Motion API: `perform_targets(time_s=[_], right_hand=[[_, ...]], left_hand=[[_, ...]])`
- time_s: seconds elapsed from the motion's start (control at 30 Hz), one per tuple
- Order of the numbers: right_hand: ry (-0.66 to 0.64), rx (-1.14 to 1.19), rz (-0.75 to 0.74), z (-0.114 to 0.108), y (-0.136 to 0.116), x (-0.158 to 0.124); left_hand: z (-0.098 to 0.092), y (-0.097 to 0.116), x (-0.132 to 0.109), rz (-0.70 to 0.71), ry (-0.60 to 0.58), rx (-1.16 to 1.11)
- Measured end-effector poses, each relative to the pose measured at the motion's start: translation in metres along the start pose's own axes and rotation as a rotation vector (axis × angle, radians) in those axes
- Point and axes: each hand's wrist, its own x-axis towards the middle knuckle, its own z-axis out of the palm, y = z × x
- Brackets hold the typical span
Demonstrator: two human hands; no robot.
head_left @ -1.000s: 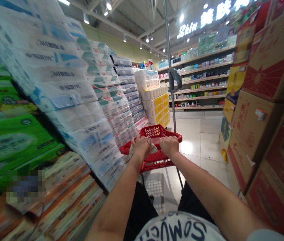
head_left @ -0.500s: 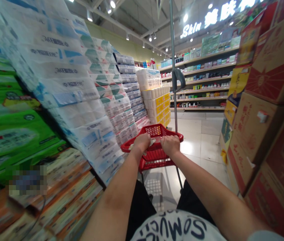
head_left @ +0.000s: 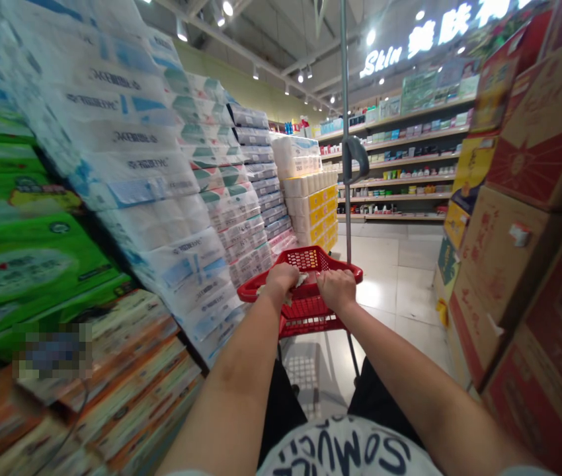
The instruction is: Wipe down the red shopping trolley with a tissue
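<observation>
- A red plastic mesh trolley basket (head_left: 311, 311) is seen low in the middle of the view, standing on the pale tiled floor (head_left: 400, 277) of a shop aisle, straight ahead of the person.
- Its near rim is gripped by both hands. The left hand (head_left: 281, 279) is closed over the rim left of centre, and the right hand (head_left: 336, 288) is clamped on it just beside, knuckles up.
- The two hands are set close together but are not touching.
- A crumpled white scrap (head_left: 262, 289) is pressed between the left hand and the rim (what it is made of cannot be told).
- A thin grey metal pole (head_left: 345, 99) is seen standing upright behind the basket, with a grey curved hook (head_left: 359, 157) fixed partway up it.
- To the left, the aisle is walled by stacked white-and-blue plastic-wrapped tissue packs (head_left: 137, 165), with green wrapped packs (head_left: 23, 264) nearer the camera and orange-striped flat packs (head_left: 137, 390) beneath them.
- Further along that side, yellow-and-white paper roll bundles (head_left: 313, 198) are piled.
- To the right, brown-and-red printed cardboard cartons (head_left: 533, 132) are stacked high.
- At the far end, long shelves of small bottles and boxes (head_left: 404, 172) are seen under a lit white sign (head_left: 377, 61).
</observation>
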Motion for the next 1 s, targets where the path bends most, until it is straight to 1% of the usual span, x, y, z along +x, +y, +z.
perform_targets(time_s=[0.1, 0.13, 0.2, 0.23, 0.27, 0.3, 0.37, 0.47, 0.53, 0.6, 0.67, 0.77, 0.83, 0.9, 0.97, 1.0], right_hand=[[-0.006, 0.0, -0.005, -0.002, 0.0, 0.0], [-0.007, 0.0, -0.007, -0.002, 0.001, 0.0], [-0.002, 0.003, -0.007, -0.002, 0.002, 0.0], [0.002, 0.006, -0.005, -0.001, 0.003, 0.0], [0.006, 0.009, -0.002, -0.001, 0.003, 0.0], [0.009, 0.013, -0.001, -0.001, 0.003, 0.0], [0.009, 0.022, -0.004, 0.0, 0.001, -0.001], [0.005, 0.029, -0.008, -0.002, -0.005, -0.002], [0.003, 0.029, -0.01, -0.003, -0.008, -0.002], [0.007, 0.03, -0.017, -0.004, -0.011, -0.002], [0.015, 0.035, -0.022, -0.005, -0.011, -0.003], [0.026, 0.037, -0.022, -0.004, -0.009, -0.003], [0.027, 0.037, -0.025, -0.003, -0.006, -0.003], [0.024, 0.035, -0.026, -0.002, -0.005, -0.002], [0.018, 0.03, -0.024, -0.001, -0.005, -0.002], [0.015, 0.027, -0.022, 0.0, -0.006, -0.001]], left_hand=[[0.003, 0.001, -0.013, 0.041, 0.058, 0.025], [0.005, 0.001, -0.02, 0.082, 0.084, 0.026], [0.01, 0.0, -0.034, 0.208, 0.177, -0.003], [0.011, 0.0, -0.039, 0.252, 0.22, -0.018], [0.013, -0.001, -0.042, 0.268, 0.244, -0.023], [0.013, -0.001, -0.042, 0.253, 0.246, -0.015], [0.012, -0.002, -0.036, 0.153, 0.182, 0.035], [0.008, -0.004, -0.016, 0.044, 0.077, 0.07], [0.004, -0.006, -0.003, -0.015, 0.041, 0.059], [0.002, -0.008, 0.002, -0.052, 0.033, 0.047], [0.001, -0.008, -0.001, -0.039, 0.053, 0.045], [0.005, -0.006, -0.021, 0.053, 0.113, 0.054], [0.01, -0.006, -0.038, 0.147, 0.18, 0.044], [0.014, -0.007, -0.05, 0.253, 0.282, 0.015], [0.015, -0.008, -0.052, 0.256, 0.294, 0.021], [0.014, -0.008, -0.05, 0.223, 0.263, 0.039]])
